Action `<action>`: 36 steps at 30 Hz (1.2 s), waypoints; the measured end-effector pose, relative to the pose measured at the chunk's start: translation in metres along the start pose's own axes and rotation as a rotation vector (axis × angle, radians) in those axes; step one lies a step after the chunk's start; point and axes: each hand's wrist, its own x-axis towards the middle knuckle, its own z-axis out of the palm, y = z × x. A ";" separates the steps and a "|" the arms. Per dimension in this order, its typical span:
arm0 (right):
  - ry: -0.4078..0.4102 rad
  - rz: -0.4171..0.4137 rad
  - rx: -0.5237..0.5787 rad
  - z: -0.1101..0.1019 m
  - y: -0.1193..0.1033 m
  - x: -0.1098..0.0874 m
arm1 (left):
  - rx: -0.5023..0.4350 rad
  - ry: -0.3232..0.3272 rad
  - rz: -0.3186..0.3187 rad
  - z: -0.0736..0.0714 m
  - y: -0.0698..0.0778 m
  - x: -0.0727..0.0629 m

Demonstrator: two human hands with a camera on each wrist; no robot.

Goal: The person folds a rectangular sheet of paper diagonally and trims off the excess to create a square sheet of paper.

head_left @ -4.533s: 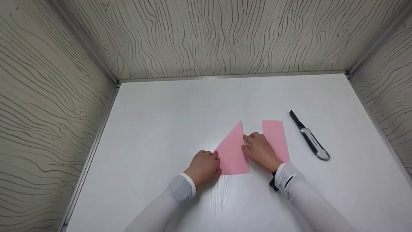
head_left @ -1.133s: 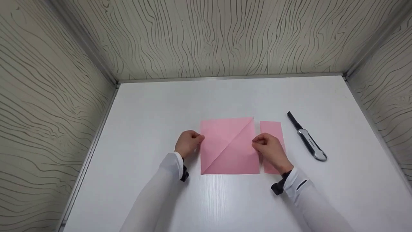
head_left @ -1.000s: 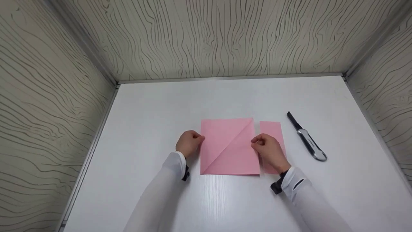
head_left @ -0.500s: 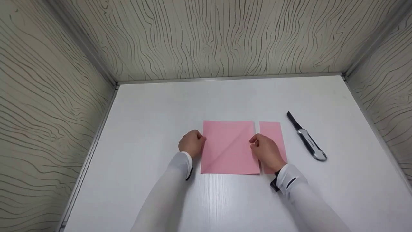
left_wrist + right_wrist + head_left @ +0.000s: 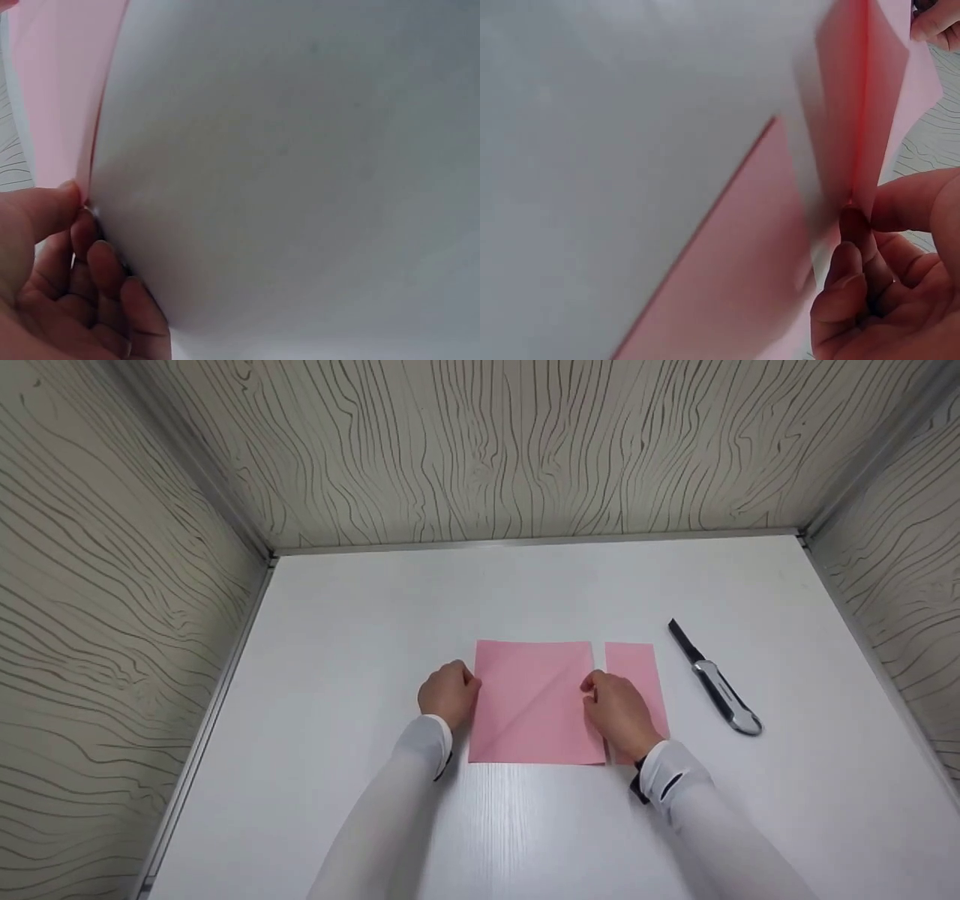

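Note:
A square sheet of pink paper (image 5: 534, 712) with a faint diagonal crease lies spread in front of me in the head view. My left hand (image 5: 449, 691) pinches its left edge between thumb and index finger, as the left wrist view shows close up. Opposite, my right hand (image 5: 621, 712) pinches the right edge. In the right wrist view the paper (image 5: 877, 97) bends up from the thumb and index finger of that hand. Under and beside my right hand lies a narrow pink paper strip (image 5: 632, 660), partly hidden by the hand.
A utility knife (image 5: 718, 682) with a silver and black handle lies right of the strip, its dark end pointing away from me. The white table (image 5: 360, 615) is bordered at the back and sides by wood-grain patterned panels (image 5: 480, 450).
The paper, folded into a triangle at first, has been opened into a square, and its diagonal crease looks flatter now. Both hands now grip opposite edges, the left having shifted slightly right lately.

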 end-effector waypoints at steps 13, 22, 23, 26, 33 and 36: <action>0.155 -0.227 -0.285 0.015 -0.005 0.000 | 0.059 -0.032 0.001 -0.002 0.001 0.001; 0.054 -0.375 -0.425 0.021 -0.005 0.001 | 0.064 -0.022 -0.007 0.000 0.003 0.003; 0.049 -0.374 -0.431 0.021 -0.005 0.001 | 0.067 -0.023 -0.007 0.000 0.003 0.004; 0.031 -0.367 -0.438 0.020 -0.005 0.001 | 0.065 -0.027 -0.008 0.000 0.002 0.004; 0.014 -0.371 -0.441 0.019 -0.008 0.002 | 0.107 0.015 0.040 -0.002 0.003 0.001; 0.017 -0.373 -0.443 0.019 -0.008 0.002 | 0.210 0.045 0.180 -0.001 0.004 -0.006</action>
